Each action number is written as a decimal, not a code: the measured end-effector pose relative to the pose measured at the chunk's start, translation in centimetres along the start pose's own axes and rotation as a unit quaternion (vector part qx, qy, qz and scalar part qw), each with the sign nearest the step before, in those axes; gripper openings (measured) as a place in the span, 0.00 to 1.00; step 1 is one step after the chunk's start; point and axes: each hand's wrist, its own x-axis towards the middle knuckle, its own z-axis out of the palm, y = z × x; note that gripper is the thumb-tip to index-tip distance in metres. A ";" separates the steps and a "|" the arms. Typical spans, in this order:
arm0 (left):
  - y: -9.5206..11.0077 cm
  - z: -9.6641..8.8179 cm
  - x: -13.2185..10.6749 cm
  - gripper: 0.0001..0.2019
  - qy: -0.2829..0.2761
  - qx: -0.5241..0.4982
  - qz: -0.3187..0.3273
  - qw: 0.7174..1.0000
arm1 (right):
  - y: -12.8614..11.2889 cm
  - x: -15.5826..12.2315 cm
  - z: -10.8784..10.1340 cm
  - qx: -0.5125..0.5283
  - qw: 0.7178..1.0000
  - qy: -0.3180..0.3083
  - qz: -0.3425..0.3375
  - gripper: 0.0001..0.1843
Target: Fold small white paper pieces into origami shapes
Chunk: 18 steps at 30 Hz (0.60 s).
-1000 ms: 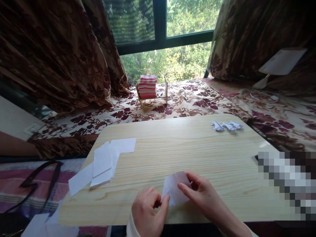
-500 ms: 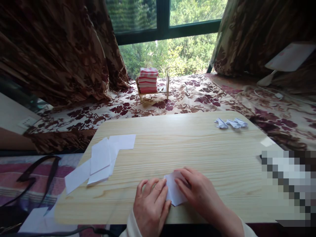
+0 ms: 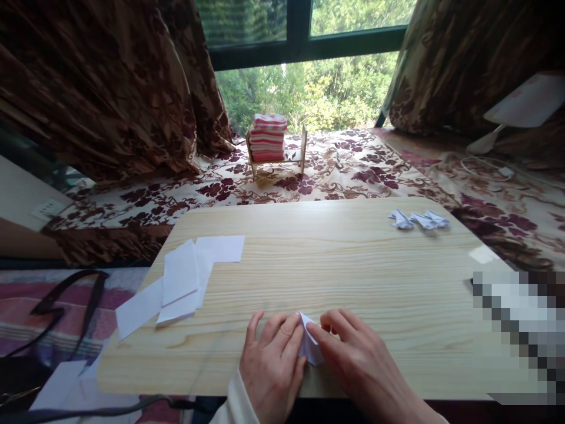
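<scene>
A small white sheet of paper (image 3: pixel 312 352) lies near the front edge of the wooden table (image 3: pixel 326 265), between my two hands. Its right part is folded over toward the left, leaving a pointed top. My left hand (image 3: pixel 273 362) presses down on the paper's left side, its fingers laid flat and a little apart. My right hand (image 3: pixel 353 347) is bent over the right side, with its index finger touching the folded flap. Part of the paper is hidden under both hands.
Several white sheets (image 3: pixel 180 274) overlap at the table's left. Folded paper pieces (image 3: pixel 424 220) stand at the back right. Beyond the table are a small wooden rack (image 3: pixel 303 150) with striped cloths (image 3: pixel 268 138) and a lamp (image 3: pixel 527 103). More paper (image 3: pixel 59 386) lies below the left edge.
My right hand has folded the paper's right side over to the left, so less of the sheet shows. My left hand stays on its left side. The view has shifted slightly.
</scene>
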 end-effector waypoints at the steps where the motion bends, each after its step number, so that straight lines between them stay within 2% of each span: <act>1: 0.0 -0.1 0.0 0.14 -0.002 -0.003 -0.003 1.000 | -0.1 -0.1 0.1 -0.001 1.000 0.001 -0.004 0.15; 18: 0.2 -0.4 0.2 0.13 0.002 -0.004 -0.003 1.000 | 0.3 -0.8 0.6 -0.005 1.000 -0.003 -0.030 0.14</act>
